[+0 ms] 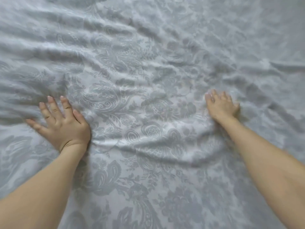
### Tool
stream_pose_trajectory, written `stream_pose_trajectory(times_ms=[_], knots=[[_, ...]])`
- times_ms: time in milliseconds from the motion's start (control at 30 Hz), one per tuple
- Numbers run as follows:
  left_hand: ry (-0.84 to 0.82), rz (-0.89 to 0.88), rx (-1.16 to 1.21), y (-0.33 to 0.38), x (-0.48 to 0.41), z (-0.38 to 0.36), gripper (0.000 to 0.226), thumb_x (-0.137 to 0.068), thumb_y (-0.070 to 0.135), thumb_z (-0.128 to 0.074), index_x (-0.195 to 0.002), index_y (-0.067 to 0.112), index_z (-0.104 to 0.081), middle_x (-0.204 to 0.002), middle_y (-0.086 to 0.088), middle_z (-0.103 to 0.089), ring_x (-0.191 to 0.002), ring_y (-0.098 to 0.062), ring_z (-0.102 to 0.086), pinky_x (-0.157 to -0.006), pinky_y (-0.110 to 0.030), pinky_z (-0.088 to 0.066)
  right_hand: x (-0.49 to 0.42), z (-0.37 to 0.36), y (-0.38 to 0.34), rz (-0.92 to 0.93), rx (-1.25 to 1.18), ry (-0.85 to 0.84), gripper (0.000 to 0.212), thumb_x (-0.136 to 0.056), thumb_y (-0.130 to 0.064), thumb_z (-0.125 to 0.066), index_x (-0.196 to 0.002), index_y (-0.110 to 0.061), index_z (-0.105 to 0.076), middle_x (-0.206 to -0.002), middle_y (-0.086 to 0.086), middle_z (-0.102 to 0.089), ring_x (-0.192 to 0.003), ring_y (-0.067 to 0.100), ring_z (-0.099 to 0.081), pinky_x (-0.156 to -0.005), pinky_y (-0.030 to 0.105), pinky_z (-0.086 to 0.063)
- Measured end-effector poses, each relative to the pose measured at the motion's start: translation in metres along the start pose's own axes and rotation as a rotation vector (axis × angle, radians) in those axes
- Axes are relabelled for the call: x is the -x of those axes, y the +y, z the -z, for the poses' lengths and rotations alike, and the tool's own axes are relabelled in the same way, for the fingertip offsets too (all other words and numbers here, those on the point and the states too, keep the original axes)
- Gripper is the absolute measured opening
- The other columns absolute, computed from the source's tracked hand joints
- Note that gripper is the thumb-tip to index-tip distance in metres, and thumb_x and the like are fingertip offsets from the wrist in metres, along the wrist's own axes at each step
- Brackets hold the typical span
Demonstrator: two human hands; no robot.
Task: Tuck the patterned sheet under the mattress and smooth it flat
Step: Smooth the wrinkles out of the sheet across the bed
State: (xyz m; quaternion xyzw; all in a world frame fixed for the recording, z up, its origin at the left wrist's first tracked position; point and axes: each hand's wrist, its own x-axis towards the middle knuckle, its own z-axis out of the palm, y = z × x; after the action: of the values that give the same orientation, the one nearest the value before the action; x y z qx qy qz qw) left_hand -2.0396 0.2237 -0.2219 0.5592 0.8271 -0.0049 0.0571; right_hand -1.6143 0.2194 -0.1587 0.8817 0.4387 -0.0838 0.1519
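Patterned sheet fills the whole view, spread over the bed with its grey-blue floral print facing up. Both hands lie palm-down on it, well apart. The left hand presses flat with its fingers straight and splayed; the right hand reaches further out, its fingers seemingly extended and close together, though blur makes that hard to confirm. Neither hand grips any cloth.

Smoothing looks to be in hand rather than done. The stretch nearest the person lies fairly flat, but long ripples run across the sheet beyond the left hand, a soft fold sags between the two hands, and creases bunch to the right of the right hand. No edge of the mattress shows, so whether the tucking is finished cannot be told from here.
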Motion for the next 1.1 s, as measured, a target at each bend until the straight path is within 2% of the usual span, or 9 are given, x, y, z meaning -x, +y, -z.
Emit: stream_pose_trajectory(times_ms=[67,133,233,367,467,567,867,1033,1100], knots=[[-0.09,0.016,-0.034,-0.002,0.005,0.011,0.057,-0.095,0.035,-0.007,-0.151,0.023,-0.009,-0.16,-0.005,-0.002,-0.147,-0.027,0.001,-0.111,-0.065,0.001,0.047,0.006,0.01,0.094,-0.114,0.018,0.057,-0.097,-0.055,-0.018,-0.149,-0.033,-0.018,-0.158,-0.001,-0.018,-0.144,0.02,-0.018,-0.115,0.051,-0.012],[-0.182,0.013,-0.062,0.002,0.016,0.029,0.057,-0.097,0.035,-0.012,-0.151,0.02,-0.008,-0.159,-0.009,-0.001,-0.146,-0.031,0.001,-0.111,-0.065,-0.002,0.106,0.012,0.032,0.085,-0.289,0.054,0.054,-0.098,-0.05,-0.023,-0.148,-0.029,-0.026,-0.155,-0.003,-0.026,-0.141,0.02,-0.028,-0.111,0.046,-0.023],[-0.33,-0.021,-0.003,0.025,0.047,0.077,0.052,-0.096,0.032,-0.027,-0.145,0.015,-0.028,-0.15,-0.022,-0.027,-0.138,-0.041,-0.022,-0.111,-0.062,-0.01,0.193,0.031,0.073,-0.045,-0.455,0.072,0.049,-0.1,-0.043,-0.03,-0.144,-0.023,-0.035,-0.149,-0.002,-0.039,-0.131,0.02,-0.044,-0.098,0.036,-0.039],[-0.416,-0.369,0.068,0.056,0.12,0.139,0.049,-0.096,0.029,-0.029,-0.142,0.014,-0.032,-0.139,-0.018,-0.045,-0.127,-0.039,-0.039,-0.1,-0.051,-0.037,0.295,0.067,0.127,-0.125,-0.536,0.083,0.044,-0.1,-0.04,-0.035,-0.14,-0.023,-0.041,-0.136,-0.003,-0.054,-0.118,0.018,-0.055,-0.089,0.032,-0.044],[-0.41,-0.588,0.109,0.073,0.186,0.186,0.048,-0.096,0.029,-0.03,-0.142,0.015,-0.031,-0.131,-0.015,-0.054,-0.119,-0.036,-0.048,-0.094,-0.047,-0.043,0.365,0.092,0.178,-0.216,-0.591,0.074,0.04,-0.099,-0.038,-0.038,-0.136,-0.025,-0.044,-0.127,-0.004,-0.06,-0.111,0.015,-0.059,-0.085,0.029,-0.045],[-0.405,-0.762,0.122,0.083,0.254,0.233,0.048,-0.096,0.027,-0.032,-0.142,0.014,-0.031,-0.112,-0.014,-0.061,-0.098,-0.033,-0.058,-0.083,-0.04,-0.049,0.434,0.115,0.232,-0.285,-0.62,0.105,0.037,-0.097,-0.036,-0.042,-0.133,-0.027,-0.048,-0.122,-0.007,-0.063,-0.107,0.013,-0.06,-0.083,0.027,-0.047],[-0.363,-1.175,0.065,0.082,0.533,0.349,0.046,-0.098,0.023,-0.032,-0.142,0.011,-0.031,-0.121,-0.013,-0.057,-0.106,-0.03,-0.056,-0.073,-0.035,-0.045,0.703,0.126,0.37,-0.408,-0.692,0.196,0.036,-0.098,-0.034,-0.041,-0.134,-0.026,-0.047,-0.12,-0.007,-0.062,-0.104,0.012,-0.06,-0.081,0.027,-0.049],[-0.485,-1.319,0.12,0.034,0.701,0.367,0.049,-0.096,0.024,-0.037,-0.144,0.014,-0.031,-0.119,-0.012,-0.059,-0.09,-0.025,-0.059,-0.066,-0.032,-0.046,0.855,0.103,0.432,-0.423,-0.666,0.24,0.036,-0.098,-0.034,-0.042,-0.132,-0.026,-0.049,-0.119,-0.008,-0.062,-0.104,0.01,-0.06,-0.08,0.024,-0.045],[-0.531,-1.359,0.129,0.017,0.741,0.366,0.047,-0.096,0.023,-0.039,-0.142,0.015,-0.034,-0.122,-0.011,-0.059,-0.092,-0.025,-0.06,-0.067,-0.031,-0.043,0.89,0.097,0.453,-0.439,-0.646,0.237,0.035,-0.098,-0.034,-0.042,-0.132,-0.025,-0.05,-0.12,-0.008,-0.063,-0.105,0.01,-0.06,-0.079,0.023,-0.043]])
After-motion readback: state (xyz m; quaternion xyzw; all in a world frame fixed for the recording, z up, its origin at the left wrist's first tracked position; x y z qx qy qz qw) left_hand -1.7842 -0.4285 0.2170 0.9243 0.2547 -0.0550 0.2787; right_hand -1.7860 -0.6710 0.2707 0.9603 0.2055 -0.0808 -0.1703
